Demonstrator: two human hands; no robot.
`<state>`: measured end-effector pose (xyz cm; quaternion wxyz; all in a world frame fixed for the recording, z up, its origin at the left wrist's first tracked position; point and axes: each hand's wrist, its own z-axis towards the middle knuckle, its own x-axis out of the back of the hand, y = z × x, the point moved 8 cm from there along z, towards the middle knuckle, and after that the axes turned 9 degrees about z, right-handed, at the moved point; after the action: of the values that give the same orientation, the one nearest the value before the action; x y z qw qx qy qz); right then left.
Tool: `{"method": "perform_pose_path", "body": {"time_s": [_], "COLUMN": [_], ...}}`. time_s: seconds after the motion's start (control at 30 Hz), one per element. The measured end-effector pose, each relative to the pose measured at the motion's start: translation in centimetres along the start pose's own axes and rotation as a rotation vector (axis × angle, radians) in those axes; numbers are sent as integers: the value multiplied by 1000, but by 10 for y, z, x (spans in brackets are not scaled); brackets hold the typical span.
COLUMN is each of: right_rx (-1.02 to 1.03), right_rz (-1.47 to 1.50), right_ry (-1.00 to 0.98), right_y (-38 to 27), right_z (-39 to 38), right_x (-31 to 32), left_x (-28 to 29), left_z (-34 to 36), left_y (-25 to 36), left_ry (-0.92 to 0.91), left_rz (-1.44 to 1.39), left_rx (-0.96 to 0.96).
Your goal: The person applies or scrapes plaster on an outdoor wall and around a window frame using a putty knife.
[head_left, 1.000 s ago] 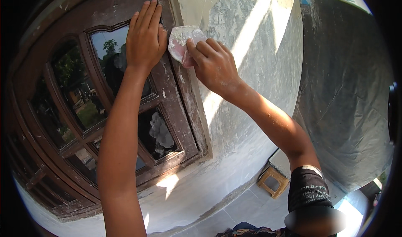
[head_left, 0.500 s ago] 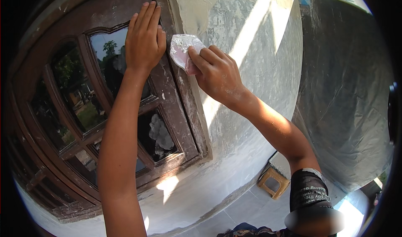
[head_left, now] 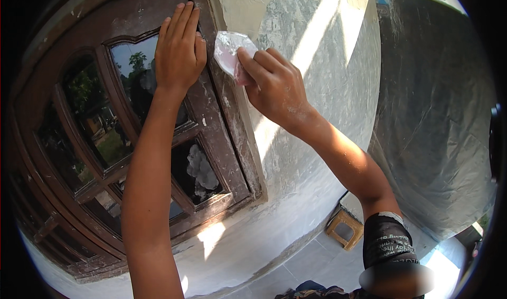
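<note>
My left hand (head_left: 179, 53) lies flat, fingers stretched upward, against the brown wooden window frame (head_left: 203, 109). In my right hand (head_left: 277, 85) is a flat pinkish putty scraper (head_left: 228, 53), gripped with the index finger extended along its face. White paste is smeared over the scraper's upper part. Its left edge is at the outer side of the window frame, where the wood meets the plastered wall (head_left: 317, 88); whether it touches cannot be made out.
Dark glass panes (head_left: 95, 109) fill the window at left. A dark plastic sheet (head_left: 433, 114) hangs at right. Below, a small yellowish stool (head_left: 346, 229) stands on the grey tiled floor (head_left: 288, 272). Sunlight stripes the wall.
My right hand has moved slightly upward along the window frame's edge with the scraper. My left hand keeps its place on the wood.
</note>
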<state>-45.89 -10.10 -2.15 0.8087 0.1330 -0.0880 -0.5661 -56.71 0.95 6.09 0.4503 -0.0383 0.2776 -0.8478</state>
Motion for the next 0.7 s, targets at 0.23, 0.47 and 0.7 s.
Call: {"method": "perform_pose_path", "body": {"time_s": [0.23, 0.47, 0.7], "right_rx": [-66, -47, -115], "right_rz": [-200, 11, -207], "right_ry": [85, 5, -6], "right_y": [65, -1, 41], "right_z": [23, -4, 1], "right_x": [1, 10, -7], "left_x": [-5, -1, -4], "left_z": [1, 1, 2], "left_y": [6, 3, 6], "left_ry": [13, -7, 18], "left_rz": [7, 0, 3], "left_rx": [-8, 4, -6]}}
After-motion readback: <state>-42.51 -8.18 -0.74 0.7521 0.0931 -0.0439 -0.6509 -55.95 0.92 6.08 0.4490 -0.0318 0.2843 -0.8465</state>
